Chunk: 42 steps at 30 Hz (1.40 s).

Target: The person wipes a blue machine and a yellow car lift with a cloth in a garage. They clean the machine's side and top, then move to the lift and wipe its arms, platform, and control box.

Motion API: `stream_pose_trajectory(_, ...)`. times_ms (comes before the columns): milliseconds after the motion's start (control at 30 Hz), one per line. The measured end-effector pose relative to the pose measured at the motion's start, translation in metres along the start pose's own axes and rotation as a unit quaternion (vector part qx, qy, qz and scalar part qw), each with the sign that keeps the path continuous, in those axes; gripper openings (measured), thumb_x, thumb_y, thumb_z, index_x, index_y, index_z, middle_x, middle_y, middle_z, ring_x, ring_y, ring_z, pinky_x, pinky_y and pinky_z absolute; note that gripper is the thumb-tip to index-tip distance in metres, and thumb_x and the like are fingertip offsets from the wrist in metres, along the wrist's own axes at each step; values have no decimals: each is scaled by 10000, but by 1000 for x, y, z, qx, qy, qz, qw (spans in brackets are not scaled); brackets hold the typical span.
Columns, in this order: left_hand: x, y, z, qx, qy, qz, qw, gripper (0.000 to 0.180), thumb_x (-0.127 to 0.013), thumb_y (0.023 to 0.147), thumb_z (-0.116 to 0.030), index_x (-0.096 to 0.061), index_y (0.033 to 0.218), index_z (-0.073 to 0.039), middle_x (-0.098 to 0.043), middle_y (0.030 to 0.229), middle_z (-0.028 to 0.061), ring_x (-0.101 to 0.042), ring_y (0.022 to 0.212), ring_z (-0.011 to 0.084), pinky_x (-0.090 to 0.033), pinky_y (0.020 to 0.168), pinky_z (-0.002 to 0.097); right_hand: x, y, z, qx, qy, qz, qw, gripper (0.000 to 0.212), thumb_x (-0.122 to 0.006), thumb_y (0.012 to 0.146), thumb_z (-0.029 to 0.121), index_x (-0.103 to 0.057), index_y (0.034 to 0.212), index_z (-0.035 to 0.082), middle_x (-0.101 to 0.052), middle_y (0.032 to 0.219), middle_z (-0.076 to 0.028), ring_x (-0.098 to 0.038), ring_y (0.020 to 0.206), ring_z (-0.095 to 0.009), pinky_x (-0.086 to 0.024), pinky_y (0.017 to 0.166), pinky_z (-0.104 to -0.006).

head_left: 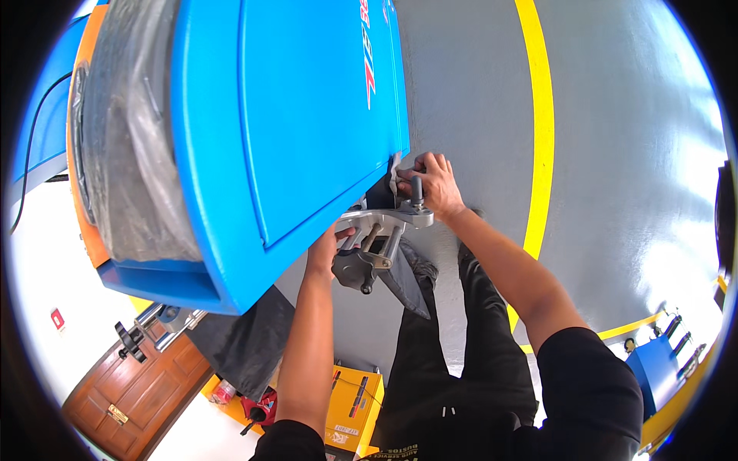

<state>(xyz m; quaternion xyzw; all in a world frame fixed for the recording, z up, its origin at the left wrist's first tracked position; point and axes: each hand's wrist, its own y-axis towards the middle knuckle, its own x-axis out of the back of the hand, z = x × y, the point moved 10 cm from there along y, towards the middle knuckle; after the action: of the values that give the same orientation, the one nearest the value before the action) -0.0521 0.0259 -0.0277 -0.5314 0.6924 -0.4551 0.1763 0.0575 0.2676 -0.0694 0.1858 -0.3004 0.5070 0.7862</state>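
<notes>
A silver metal wheel clamp [369, 224] with rods and a dark upright peg [417, 189] sits against the lower edge of a big blue cabinet [307, 100]. My left hand [326, 250] grips the clamp from the left, its fingers partly hidden behind the metal. Just beyond the peg, my right hand [436, 184] has its fingers curled around a crumpled grey cloth [396, 172]. That cloth touches the clamp's far end and the cabinet edge. Below the clamp hang a dark knob [367, 288] and a dark flap [406, 284].
Plastic film covers the cabinet's left end [131, 154]. A second clamp [157, 329] juts out at its lower left, near a dark cloth [244, 338]. A yellow box [354, 407] and a wooden door [123, 392] are behind. A yellow line [543, 138] crosses the grey floor.
</notes>
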Motion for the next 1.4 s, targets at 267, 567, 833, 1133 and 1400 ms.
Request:
stream_pose_trajectory(267,33,-42,-18,-114,258,75,956,442,-669,995,-248,-568,1382,-62,-640,1278,126,-654,1112,238,-524,971,379,-48,15,-12,30,8,278,960,412,-637,971,434,-634,1367,318,-626,1167,-90,-639,1115,-340,-567,930,-445)
stream_pose_trajectory(567,-111,-92,-92,-256,527,314,747,380,-575,1035,-208,-611,1389,-74,-664,1320,136,-619,1230,272,-456,1066,380,-64,21,0,-43,243,395,885,427,-589,1016,333,-619,1413,177,-699,1244,-140,-713,1029,-233,-592,874,-383)
stream_pose_trajectory(833,-137,36,-27,-171,609,320,705,372,-567,1022,-265,-630,1335,-74,-671,1274,149,-635,1164,254,-474,1027,384,-67,3,-11,-236,491,298,784,426,-639,965,77,-645,1390,89,-726,1213,-128,-698,1038,-191,-550,906,-322)
stream_pose_trajectory(1133,-125,35,-25,-148,726,227,632,410,-611,998,-384,-658,1209,-35,-712,1175,195,-674,1098,321,-502,960,463,-72,-13,-14,-274,492,293,773,406,-568,1019,113,-609,1418,49,-700,1282,-123,-675,1127,-191,-531,986,-317)
stream_pose_trajectory(1400,-126,55,-34,-184,801,142,553,710,-647,970,-471,-476,1465,10,-536,1444,289,-533,1339,402,-415,1120,478,-85,5,-9,-185,465,325,802,528,-639,975,173,-547,1494,143,-641,1394,-100,-645,1186,-196,-521,990,-330)
